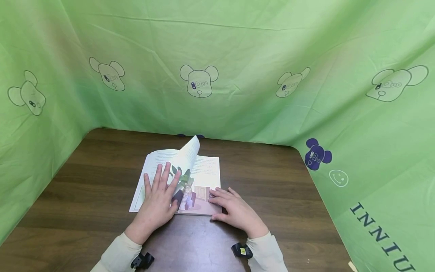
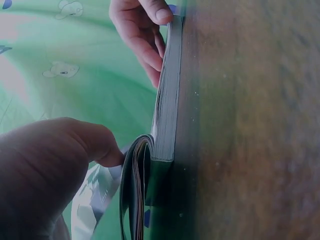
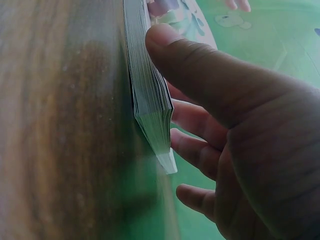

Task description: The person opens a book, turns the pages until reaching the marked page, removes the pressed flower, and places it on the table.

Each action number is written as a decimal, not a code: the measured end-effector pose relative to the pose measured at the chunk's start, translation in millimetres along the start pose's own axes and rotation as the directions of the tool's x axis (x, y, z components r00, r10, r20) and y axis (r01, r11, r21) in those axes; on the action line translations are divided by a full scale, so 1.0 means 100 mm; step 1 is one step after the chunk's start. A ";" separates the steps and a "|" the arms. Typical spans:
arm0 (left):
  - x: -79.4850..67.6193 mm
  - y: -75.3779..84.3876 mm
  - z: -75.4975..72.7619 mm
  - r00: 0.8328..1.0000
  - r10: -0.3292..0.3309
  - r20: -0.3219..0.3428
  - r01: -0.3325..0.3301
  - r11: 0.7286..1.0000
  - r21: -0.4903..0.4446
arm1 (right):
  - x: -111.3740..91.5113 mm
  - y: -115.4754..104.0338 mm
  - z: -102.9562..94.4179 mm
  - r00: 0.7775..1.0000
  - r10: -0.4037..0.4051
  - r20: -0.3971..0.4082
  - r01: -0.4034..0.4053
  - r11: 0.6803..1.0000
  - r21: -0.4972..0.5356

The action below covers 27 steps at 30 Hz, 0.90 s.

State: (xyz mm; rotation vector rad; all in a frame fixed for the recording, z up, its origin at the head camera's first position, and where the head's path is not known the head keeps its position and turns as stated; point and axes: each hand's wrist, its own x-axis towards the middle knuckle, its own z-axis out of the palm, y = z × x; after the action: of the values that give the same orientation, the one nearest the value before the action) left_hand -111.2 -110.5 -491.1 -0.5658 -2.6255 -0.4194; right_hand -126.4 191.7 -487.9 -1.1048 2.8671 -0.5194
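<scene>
An open picture book (image 1: 207, 164) lies on the table, thick with pages in both wrist views. One leaf (image 1: 189, 151) stands raised and curled near the middle, with a plant printed on it. My left hand (image 1: 158, 202) lies over the left page and the lower part of this leaf, fingers straight and spread. In the left wrist view its thumb (image 2: 102, 145) touches the bent pages near the spine. At the lower right corner, my right hand (image 1: 234, 209) rests on the right page with relaxed fingers. Its thumb (image 3: 167, 37) lies by the book's near edge.
The dark wooden table (image 1: 272, 177) extends around the book. A green cloth (image 1: 238, 45) with printed bear heads hangs behind the table and along both sides. Each wrist carries a small black camera, one on the left (image 1: 142, 260) and one on the right (image 1: 242, 250).
</scene>
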 end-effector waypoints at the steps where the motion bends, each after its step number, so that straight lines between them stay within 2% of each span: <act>1: 0.00 0.00 0.00 1.000 0.000 0.014 0.000 1.000 0.004 | 0.00 0.00 0.00 1.000 -0.003 -0.004 0.003 1.000 0.001; 11: -0.02 0.02 0.04 0.996 0.006 0.088 -0.003 1.000 -0.028 | 0.00 0.00 0.00 1.000 0.001 -0.012 0.000 1.000 0.010; 20: -0.04 0.05 0.03 0.986 -0.056 0.155 0.063 0.997 -0.039 | -0.01 0.00 0.00 1.000 -0.012 -0.020 0.012 1.000 0.015; 27: -0.04 0.06 0.02 0.970 -0.118 0.213 0.132 0.990 -0.052 | -0.01 0.00 -0.01 1.000 -0.008 -0.021 0.008 1.000 0.020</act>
State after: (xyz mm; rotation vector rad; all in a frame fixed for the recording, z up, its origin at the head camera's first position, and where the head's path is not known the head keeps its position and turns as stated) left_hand -105.7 -105.4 -493.3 -0.4908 -2.8696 -0.5120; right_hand -125.4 192.6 -486.9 -1.1146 2.8695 -0.5620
